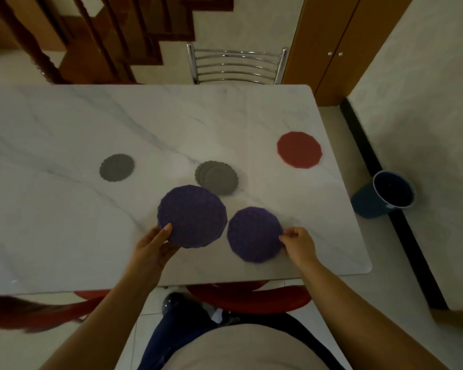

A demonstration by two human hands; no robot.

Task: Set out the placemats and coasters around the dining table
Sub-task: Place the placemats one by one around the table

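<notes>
So, the left hand (155, 244) has its grip clamped on the near edge of the bigger purple mat (192, 216), thumb on top, apparently lifting it to carry to a seat. The right hand (298, 243) pinches the rim of the smaller purple mat (254, 233), which looks flat on the bench (64, 124). Just beyond sits a stack of grey coasters (216, 177), with a lone grey coaster (116, 167) off left and a red mat (299, 150) far right.
</notes>
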